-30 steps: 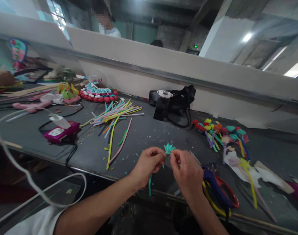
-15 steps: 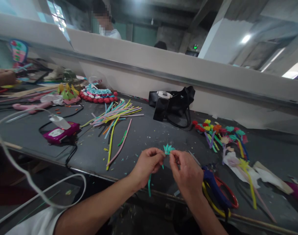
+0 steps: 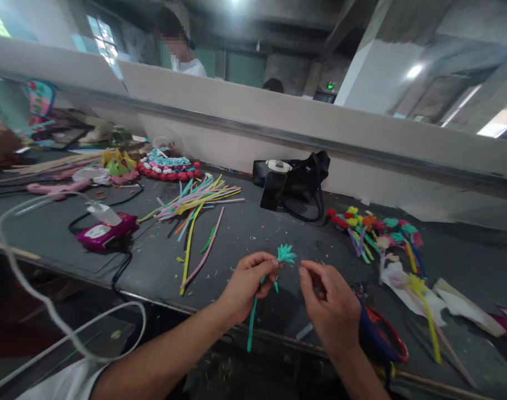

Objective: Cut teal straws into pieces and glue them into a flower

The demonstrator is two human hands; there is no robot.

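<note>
Between thumb and forefinger, my left hand [image 3: 251, 280] pinches a teal pipe-cleaner flower [image 3: 285, 254] just below its pointed petals. Its teal stem [image 3: 251, 328] hangs down beneath the hand, past the table edge. A short teal end also sticks out below the fingers. To the right, apart from the flower, my right hand [image 3: 330, 300] has thumb and forefinger closed in a pinch; whatever may be between the tips is too small to make out. Red-and-blue-handled scissors [image 3: 382, 330] lie beside the right wrist, partly hidden by it.
Loose pipe cleaners [image 3: 199, 197] lie in a pile left of centre. Finished flowers [image 3: 361, 222] are heaped on the right. A black bag [image 3: 305, 178] with a phone [image 3: 273, 190] against it stands at the back. On the left is a purple power strip [image 3: 107, 230] with a white cable.
My right hand has drawn away from the flower, rightward and slightly down. My left hand keeps its hold, and the flower's petals have turned a little.
</note>
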